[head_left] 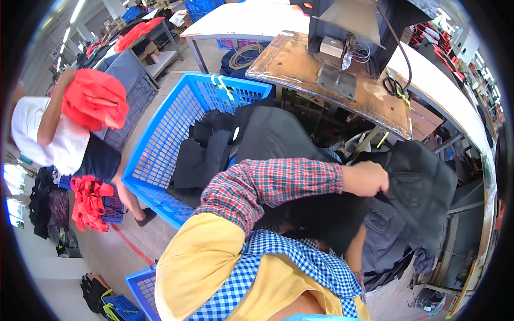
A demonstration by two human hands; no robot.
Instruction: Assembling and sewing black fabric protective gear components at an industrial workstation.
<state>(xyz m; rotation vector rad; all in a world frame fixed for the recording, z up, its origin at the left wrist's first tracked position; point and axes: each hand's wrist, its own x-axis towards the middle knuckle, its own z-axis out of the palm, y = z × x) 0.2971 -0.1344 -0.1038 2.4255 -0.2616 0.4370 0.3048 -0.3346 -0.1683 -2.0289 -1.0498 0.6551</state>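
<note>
My left arm, in a plaid sleeve cuff, reaches across to the right. At its end my left hand (365,178) is closed on the edge of a black fabric piece (423,182) with raised stitched shapes, which hangs out to the right. Another dark fabric piece (276,134) lies beyond my forearm, partly over the basket's edge. Black cloth over my lap covers my right hand; only a bit of that forearm shows, so its fingers cannot be seen. Grey and black pieces (383,235) are heaped below the hanging fabric.
A blue plastic basket (155,115) with black pieces stands at the left. Ahead is a worn wooden worktable (278,56) carrying a machine (348,27). At far left, a person (48,128) carries red fabric (96,99). Another blue basket (142,289) sits by my left side.
</note>
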